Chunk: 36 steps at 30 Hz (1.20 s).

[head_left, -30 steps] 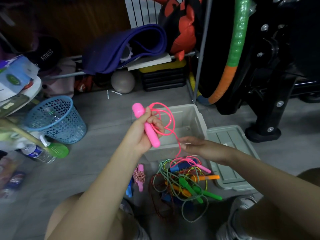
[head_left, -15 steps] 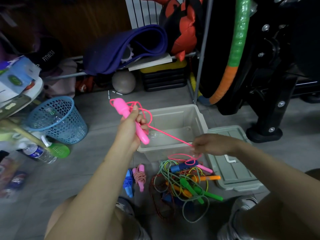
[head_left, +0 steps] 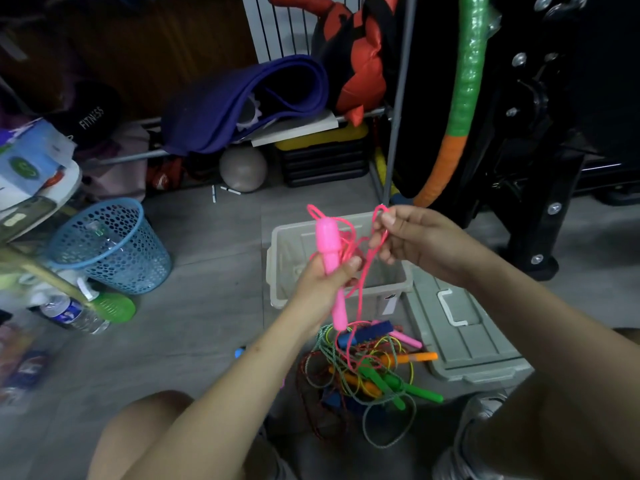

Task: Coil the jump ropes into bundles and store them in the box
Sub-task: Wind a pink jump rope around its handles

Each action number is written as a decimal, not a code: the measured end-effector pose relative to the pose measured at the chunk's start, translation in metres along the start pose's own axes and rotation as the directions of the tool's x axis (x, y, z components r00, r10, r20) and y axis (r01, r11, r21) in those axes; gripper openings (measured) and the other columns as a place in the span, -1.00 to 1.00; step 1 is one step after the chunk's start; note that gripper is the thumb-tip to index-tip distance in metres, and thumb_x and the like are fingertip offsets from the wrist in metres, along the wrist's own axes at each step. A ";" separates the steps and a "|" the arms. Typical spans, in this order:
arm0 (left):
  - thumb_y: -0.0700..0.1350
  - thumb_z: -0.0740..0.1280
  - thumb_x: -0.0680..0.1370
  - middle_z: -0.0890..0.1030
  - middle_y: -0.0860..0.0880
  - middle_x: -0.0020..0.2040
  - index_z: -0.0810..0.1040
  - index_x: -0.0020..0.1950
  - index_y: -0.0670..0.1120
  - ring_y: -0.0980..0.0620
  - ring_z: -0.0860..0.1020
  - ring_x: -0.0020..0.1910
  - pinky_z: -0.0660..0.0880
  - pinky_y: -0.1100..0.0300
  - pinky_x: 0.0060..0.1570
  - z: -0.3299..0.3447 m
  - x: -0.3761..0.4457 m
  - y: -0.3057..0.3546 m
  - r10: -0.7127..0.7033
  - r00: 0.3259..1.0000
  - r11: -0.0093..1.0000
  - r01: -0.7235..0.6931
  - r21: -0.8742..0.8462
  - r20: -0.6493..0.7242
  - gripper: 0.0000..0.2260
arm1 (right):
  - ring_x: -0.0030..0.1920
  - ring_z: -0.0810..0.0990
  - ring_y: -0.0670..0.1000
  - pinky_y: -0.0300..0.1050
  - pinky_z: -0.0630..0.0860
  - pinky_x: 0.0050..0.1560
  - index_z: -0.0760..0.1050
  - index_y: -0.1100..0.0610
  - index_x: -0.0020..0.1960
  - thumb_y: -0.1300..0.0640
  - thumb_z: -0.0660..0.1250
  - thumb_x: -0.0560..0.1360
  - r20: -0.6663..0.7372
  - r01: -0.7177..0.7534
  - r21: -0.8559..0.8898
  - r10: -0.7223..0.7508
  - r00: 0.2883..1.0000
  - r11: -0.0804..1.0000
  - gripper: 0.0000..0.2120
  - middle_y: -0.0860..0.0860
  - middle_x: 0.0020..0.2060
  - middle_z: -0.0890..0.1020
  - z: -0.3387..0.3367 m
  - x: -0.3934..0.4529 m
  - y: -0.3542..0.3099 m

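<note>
My left hand (head_left: 323, 282) grips the pink handle (head_left: 329, 252) of a pink jump rope, held upright above the open grey box (head_left: 284, 268). My right hand (head_left: 412, 242) pinches a loop of the pink cord (head_left: 375, 233) beside the handle, at the same height. The cord trails down to its second pink handle (head_left: 408, 339) in the pile. On the floor in front of the box lies a tangled pile of jump ropes (head_left: 374, 372) with green, orange and blue handles.
The grey box lid (head_left: 464, 337) lies right of the box. A blue mesh basket (head_left: 110, 245) and a water bottle (head_left: 74, 313) sit at the left. A black equipment stand (head_left: 533, 202) rises at the right. My knees frame the pile at the bottom.
My right hand rose from near the pile up to the handle, bringing a loop of pink cord. My left hand moved right, turning the handle upright over the box.
</note>
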<state>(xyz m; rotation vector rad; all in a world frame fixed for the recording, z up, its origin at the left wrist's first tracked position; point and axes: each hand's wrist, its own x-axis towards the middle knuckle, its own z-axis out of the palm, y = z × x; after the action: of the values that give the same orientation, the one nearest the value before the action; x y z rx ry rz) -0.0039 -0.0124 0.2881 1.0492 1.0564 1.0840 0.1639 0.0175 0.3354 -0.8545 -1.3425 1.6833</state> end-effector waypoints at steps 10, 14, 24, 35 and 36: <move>-0.26 0.25 0.58 0.59 0.03 -0.37 0.49 -0.08 -0.14 0.14 0.57 -0.38 0.54 0.23 -0.31 0.004 0.005 0.010 -0.096 0.994 0.986 0.087 -0.143 -0.053 -0.93 | -0.37 0.61 -0.07 -0.19 0.56 -0.26 0.49 0.23 -0.05 0.20 0.15 0.60 -0.206 -0.063 -0.097 0.042 0.978 0.993 -0.82 0.14 -0.24 0.59 0.001 0.010 0.006; -0.23 0.23 0.59 0.60 -0.01 -0.38 0.49 -0.11 -0.16 0.08 0.60 -0.37 0.60 0.15 -0.26 -0.002 0.011 0.019 -0.171 0.982 0.910 0.126 -0.396 -0.082 -0.90 | -0.32 0.62 0.01 -0.16 0.54 -0.25 0.50 0.22 -0.12 0.05 0.12 0.62 -0.241 -0.316 -0.305 0.248 0.938 0.898 -0.69 0.14 -0.25 0.59 0.004 0.002 0.016; -0.18 0.17 0.62 0.53 -0.01 -0.40 0.45 -0.19 -0.18 0.09 0.60 -0.37 0.60 0.24 -0.29 -0.012 0.014 0.034 -0.168 0.983 0.733 0.077 -0.676 -0.070 -0.79 | 0.05 0.53 -0.18 -0.20 0.34 0.21 0.46 0.01 0.11 0.02 0.01 0.65 0.035 -0.320 -0.417 0.366 0.930 0.851 -0.74 -0.05 -0.01 0.60 0.024 -0.008 0.056; -0.25 0.22 0.60 0.50 0.05 -0.46 0.43 -0.14 -0.12 0.15 0.46 -0.47 0.30 0.37 -0.57 -0.052 0.021 0.030 0.000 0.926 0.967 -0.096 -0.236 -0.377 -0.87 | -0.29 0.46 -0.24 -0.43 0.32 -0.24 0.50 -0.09 -0.27 0.11 0.32 0.53 0.037 -0.137 -0.938 0.485 0.874 0.318 -0.79 -0.16 -0.36 0.51 -0.020 -0.002 0.026; -0.25 0.23 0.60 0.51 0.05 -0.45 0.45 -0.14 -0.12 0.15 0.47 -0.46 0.31 0.36 -0.55 -0.051 0.019 0.029 0.018 0.924 0.983 -0.086 -0.162 -0.382 -0.87 | -0.31 0.45 -0.25 -0.41 0.31 -0.26 0.49 -0.10 -0.29 0.07 0.33 0.52 0.006 -0.140 -0.956 0.493 0.870 0.259 -0.79 -0.16 -0.37 0.51 -0.026 -0.002 0.022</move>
<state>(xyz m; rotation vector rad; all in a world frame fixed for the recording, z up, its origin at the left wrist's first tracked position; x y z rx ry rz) -0.0557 0.0166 0.3049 0.7433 1.2159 1.4360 0.1838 0.0242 0.3088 -1.6730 -2.6453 1.1652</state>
